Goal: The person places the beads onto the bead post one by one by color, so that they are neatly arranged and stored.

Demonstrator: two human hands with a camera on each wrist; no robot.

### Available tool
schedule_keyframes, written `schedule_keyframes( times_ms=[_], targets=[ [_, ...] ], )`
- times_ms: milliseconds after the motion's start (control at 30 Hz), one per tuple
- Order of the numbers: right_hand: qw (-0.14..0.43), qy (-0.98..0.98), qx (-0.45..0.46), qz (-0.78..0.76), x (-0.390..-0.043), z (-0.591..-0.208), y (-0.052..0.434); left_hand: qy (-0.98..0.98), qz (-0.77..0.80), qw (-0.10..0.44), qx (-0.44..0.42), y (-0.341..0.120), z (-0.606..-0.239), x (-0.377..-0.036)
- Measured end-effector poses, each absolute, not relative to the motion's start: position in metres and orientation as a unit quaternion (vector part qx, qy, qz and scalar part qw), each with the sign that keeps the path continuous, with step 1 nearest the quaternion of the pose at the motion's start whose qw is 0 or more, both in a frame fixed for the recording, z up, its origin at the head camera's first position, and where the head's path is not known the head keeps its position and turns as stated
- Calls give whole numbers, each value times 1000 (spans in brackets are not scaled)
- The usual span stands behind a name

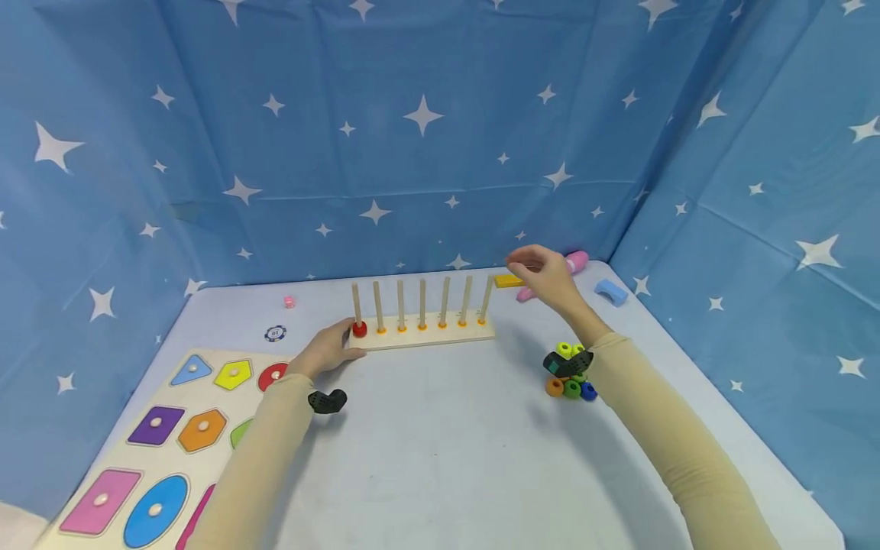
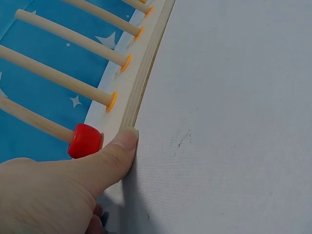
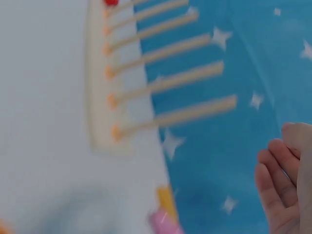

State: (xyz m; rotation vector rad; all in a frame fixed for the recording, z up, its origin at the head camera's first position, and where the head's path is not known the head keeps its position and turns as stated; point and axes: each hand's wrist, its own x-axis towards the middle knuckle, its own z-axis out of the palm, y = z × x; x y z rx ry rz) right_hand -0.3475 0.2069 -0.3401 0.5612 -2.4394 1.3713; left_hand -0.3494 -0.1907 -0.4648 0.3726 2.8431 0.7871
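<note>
My left hand [image 1: 325,350] grips the left end of a pale wooden peg board [image 1: 426,333], its thumb pressing the front edge in the left wrist view. Several upright wooden pegs [image 1: 422,304] stand in a row on the board, most with an orange ring at the base. A red bead [image 2: 87,141] sits at the bottom of the leftmost peg. My right hand [image 1: 546,281] is raised beyond the board's right end, fingers loosely curved. Nothing shows between its fingers [image 3: 275,190], though the palm side is partly hidden.
Under the right forearm lies a cluster of coloured beads [image 1: 572,389]. Behind are a yellow block [image 1: 509,281], a pink object [image 1: 577,261] and a blue arch block [image 1: 610,292]. A shape puzzle board [image 1: 165,443], poker chip [image 1: 276,333] and pink die [image 1: 289,302] lie left.
</note>
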Motion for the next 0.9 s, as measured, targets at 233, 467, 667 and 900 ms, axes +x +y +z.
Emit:
schedule_keyframes(
  times_ms=[233, 467, 667, 900],
  targets=[
    [124, -884, 143, 427, -355, -389, 274, 954, 263, 84, 115, -197, -459, -350],
    [61, -914, 120, 382, -342, -433, 319, 953, 267, 84, 119, -197, -458, -349],
    [7, -939, 131, 317, -324, -462, 334, 952, 266, 89, 127, -191, -463, -349],
    [20, -940, 127, 315, -315, -473, 335, 951, 267, 94, 122, -189, -467, -349]
  ],
)
